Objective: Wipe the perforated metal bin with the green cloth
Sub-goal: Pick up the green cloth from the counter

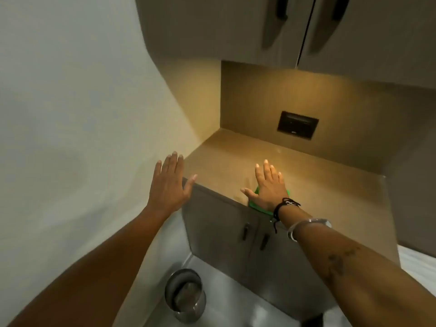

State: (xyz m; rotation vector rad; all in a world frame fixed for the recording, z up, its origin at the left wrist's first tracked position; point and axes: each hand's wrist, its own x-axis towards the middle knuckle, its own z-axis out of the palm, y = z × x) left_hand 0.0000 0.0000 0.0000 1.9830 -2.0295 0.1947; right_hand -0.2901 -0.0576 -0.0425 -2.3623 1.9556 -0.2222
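The green cloth (256, 205) lies on the brown countertop (306, 171) at its front edge, mostly hidden under my right hand (265, 187), which rests flat on it with fingers spread. My left hand (168, 182) hovers open in the air beside the counter's left corner, holding nothing. A round metal bin (185, 295) stands on the floor below, at the foot of the lower cabinet, near the bottom of the view. Blur hides whether its wall is perforated.
Grey lower cabinet doors (236, 230) with dark handles face me under the counter. Upper cabinets (306, 31) hang overhead. A dark wall socket (297, 124) sits in the backsplash. A pale wall (70, 114) closes the left side.
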